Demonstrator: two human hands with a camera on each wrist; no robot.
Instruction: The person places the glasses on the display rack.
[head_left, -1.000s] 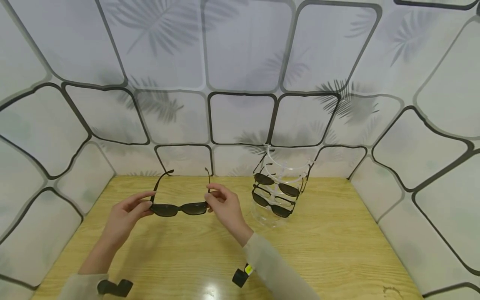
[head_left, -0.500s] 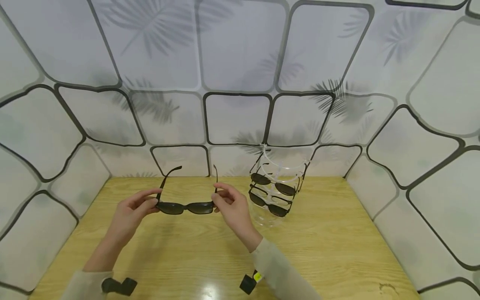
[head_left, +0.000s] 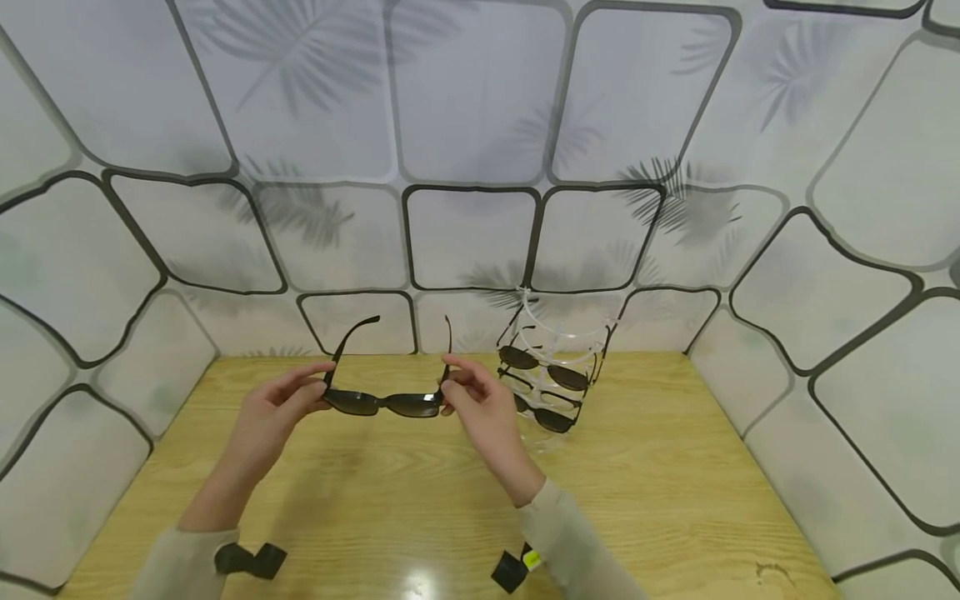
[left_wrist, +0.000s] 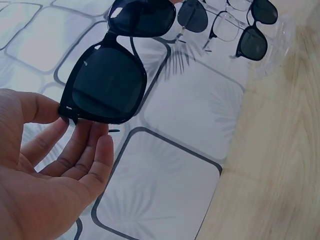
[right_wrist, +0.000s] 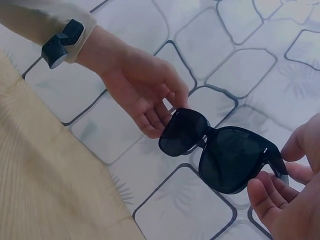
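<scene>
Both hands hold a pair of black sunglasses (head_left: pixel 382 403) above the table, lenses toward me and temples spread out toward the back wall. My left hand (head_left: pixel 266 417) pinches the frame at its left hinge corner between thumb and fingers. At the opposite hinge, the right hand (head_left: pixel 483 412) pinches the other corner. In the left wrist view one dark lens (left_wrist: pixel 107 85) fills much of the upper middle, with the left thumb at its outer edge. The right wrist view has both hands on the sunglasses (right_wrist: pixel 232 157) at once.
Right of the hands stands a clear display rack (head_left: pixel 558 332) bearing several pairs of glasses (head_left: pixel 567 377). It stands near the back of the wooden table (head_left: pixel 660 492). Patterned fabric walls (head_left: pixel 472 233) enclose the back and sides. A small black camera (head_left: pixel 510 571) sits by the right wrist.
Both hands have carried the sunglasses rightward and slightly up, closer to the rack. The right hand now overlaps the rack's lower left edge. Their hold on the frame looks the same.
</scene>
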